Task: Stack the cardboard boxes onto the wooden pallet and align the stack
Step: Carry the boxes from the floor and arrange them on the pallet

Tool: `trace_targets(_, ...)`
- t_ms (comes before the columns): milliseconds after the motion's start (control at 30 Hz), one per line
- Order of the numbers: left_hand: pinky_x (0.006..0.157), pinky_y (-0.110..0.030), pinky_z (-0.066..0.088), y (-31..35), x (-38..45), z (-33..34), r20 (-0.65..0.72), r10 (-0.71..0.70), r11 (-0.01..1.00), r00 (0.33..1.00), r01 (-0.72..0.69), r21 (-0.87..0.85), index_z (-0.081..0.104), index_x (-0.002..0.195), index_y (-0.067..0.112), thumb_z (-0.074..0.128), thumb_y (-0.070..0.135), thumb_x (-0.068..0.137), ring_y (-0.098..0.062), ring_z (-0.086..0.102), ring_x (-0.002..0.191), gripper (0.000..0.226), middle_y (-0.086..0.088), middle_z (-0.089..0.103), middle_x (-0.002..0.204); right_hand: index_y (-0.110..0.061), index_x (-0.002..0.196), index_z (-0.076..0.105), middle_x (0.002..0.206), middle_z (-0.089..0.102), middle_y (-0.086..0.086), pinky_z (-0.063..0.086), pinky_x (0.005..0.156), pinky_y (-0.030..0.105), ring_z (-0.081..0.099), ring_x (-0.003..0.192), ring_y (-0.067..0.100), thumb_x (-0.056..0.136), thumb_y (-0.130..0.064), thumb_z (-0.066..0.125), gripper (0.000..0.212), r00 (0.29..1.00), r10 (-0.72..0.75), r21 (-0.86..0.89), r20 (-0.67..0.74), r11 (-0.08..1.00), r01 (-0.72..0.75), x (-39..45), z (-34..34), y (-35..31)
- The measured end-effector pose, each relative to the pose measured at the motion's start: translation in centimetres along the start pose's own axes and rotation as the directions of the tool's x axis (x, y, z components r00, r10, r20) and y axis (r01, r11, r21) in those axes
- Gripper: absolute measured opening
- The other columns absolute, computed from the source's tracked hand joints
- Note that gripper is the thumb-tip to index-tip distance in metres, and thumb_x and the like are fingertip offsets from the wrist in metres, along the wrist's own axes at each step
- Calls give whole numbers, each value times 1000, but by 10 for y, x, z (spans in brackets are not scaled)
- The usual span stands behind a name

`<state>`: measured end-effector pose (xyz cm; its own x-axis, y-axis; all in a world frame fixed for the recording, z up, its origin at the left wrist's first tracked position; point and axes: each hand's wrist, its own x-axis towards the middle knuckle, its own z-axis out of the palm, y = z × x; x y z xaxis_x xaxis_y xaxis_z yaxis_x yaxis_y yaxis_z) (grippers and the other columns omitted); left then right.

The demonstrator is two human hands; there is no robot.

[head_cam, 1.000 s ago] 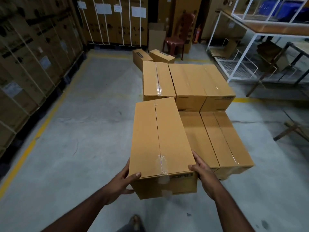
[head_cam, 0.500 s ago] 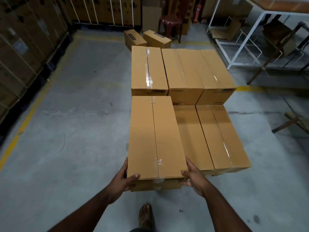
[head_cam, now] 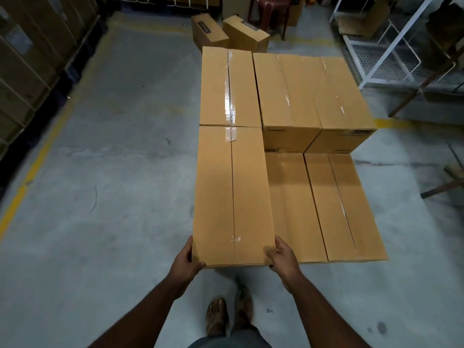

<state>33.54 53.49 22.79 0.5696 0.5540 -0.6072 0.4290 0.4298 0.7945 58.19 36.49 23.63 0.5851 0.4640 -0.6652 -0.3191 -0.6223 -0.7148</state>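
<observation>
Both hands, left [head_cam: 187,259] and right [head_cam: 282,256], grip the near corners of the box [head_cam: 232,197], set on the stack's left front. Next, I judge: nudge it flush against its neighbours.

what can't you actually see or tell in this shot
Head view only:
- Wooden pallet: hidden under the cardboard boxes.
- Whether the held box rests on anything: its own top hides what is below.
- Both hands' fingers: left hand and right hand wrap round the box's near corners.
- Chair: cut off by the top edge.
</observation>
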Motion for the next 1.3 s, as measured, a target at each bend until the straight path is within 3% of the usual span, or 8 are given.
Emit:
trace_targets(167,99,-41,58,0,1,-4,47,54,998,997,-55,10,33,157,44,79,18,88,-16,60,130,87,9,60,143,-31,130,62,113,68,-15,59,94,44,64,100,10,101,-10,62,36,999,32,-64,-37,997,-35,11,-3,1)
trace_targets(300,98,-40,58,0,2,-6,31,34,998,999,-36,43,32,156,51,74,10,93,-16,59,131,86,13,59,145,-26,126,69,106,76,-7,59,83,36,71,95,18,91,1,64,44,999,-35,-199,-35,980,27,11,-6,7)
trace_targets(733,91,-32,60,-4,5,-7,-31,-30,995,999,33,96,31,156,52,79,12,87,-13,59,128,93,18,58,142,-17,134,66,112,73,-2,59,93,40,69,104,20,92,1,67,46,999,-19,-263,35,964,28,18,-13,9)
trace_targets(867,93,-34,58,0,7,-5,-86,-55,975,995,72,210,42,153,36,79,12,89,-20,60,127,77,2,59,144,-17,152,40,139,59,4,48,102,33,58,121,23,93,-15,73,68,991,32,-351,133,936,17,14,-10,-7)
trace_targets(933,104,-38,50,5,7,-2,-200,-39,960,979,93,266,45,153,22,75,23,94,-26,54,135,67,-4,54,150,-12,161,25,152,47,6,41,109,31,49,135,27,94,-18,73,82,995,-85,-406,51,909,99,11,-2,-21)
trace_targets(1033,107,-37,46,21,3,-7,-355,10,967,935,82,243,45,154,12,70,24,99,-26,51,138,62,-7,51,153,-16,157,41,150,53,6,40,113,34,48,139,25,96,-17,67,67,923,-384,-438,-1,830,345,5,23,-48)
trace_targets(1200,111,-40,48,47,-14,-46,-425,115,987,898,-54,151,65,133,7,68,13,99,-21,63,124,34,-7,69,130,-18,134,66,128,70,-5,55,101,34,65,115,8,99,-11,63,36,852,-458,-279,253,809,517,-3,100,-99)
trace_targets(1300,101,-25,52,53,-23,-92,-491,130,992,861,-111,68,69,126,4,63,6,101,-22,67,116,26,-9,74,118,-19,128,69,114,74,-10,54,88,15,67,102,-7,99,-6,63,32,805,-464,-227,370,795,563,-2,158,-127)
